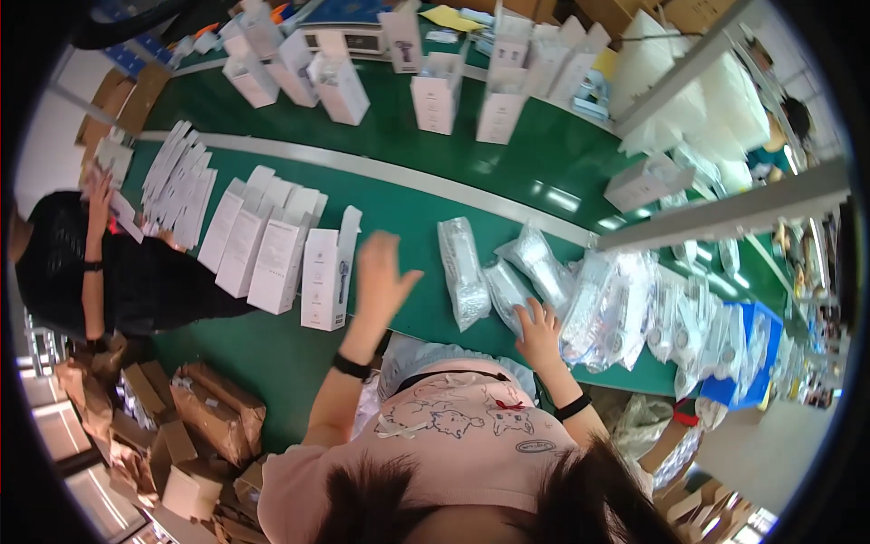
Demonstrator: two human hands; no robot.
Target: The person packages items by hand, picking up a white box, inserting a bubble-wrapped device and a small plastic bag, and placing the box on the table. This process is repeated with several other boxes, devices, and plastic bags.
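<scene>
My left hand [384,276] is raised over the green table with its thumb spread away from the fingers, holding nothing. Just left of it stands a white carton [323,276] with its top flap up and a device pictured on its side. My right hand [538,332] rests with spread fingers on the near end of a bubble-wrapped packet [507,292]. Another bubble-wrapped packet [463,272] lies between my hands. Beyond the right hand is a third wrapped packet [536,260], and several more wrapped packets [609,304] are heaped to its right.
White cartons [263,238] and folded ones [178,186] line the table's left part, where a co-worker's hand [98,195] holds papery pieces. More cartons [435,100] stand on the far side. A grey post [725,213] crosses at right, near a blue bin [741,354].
</scene>
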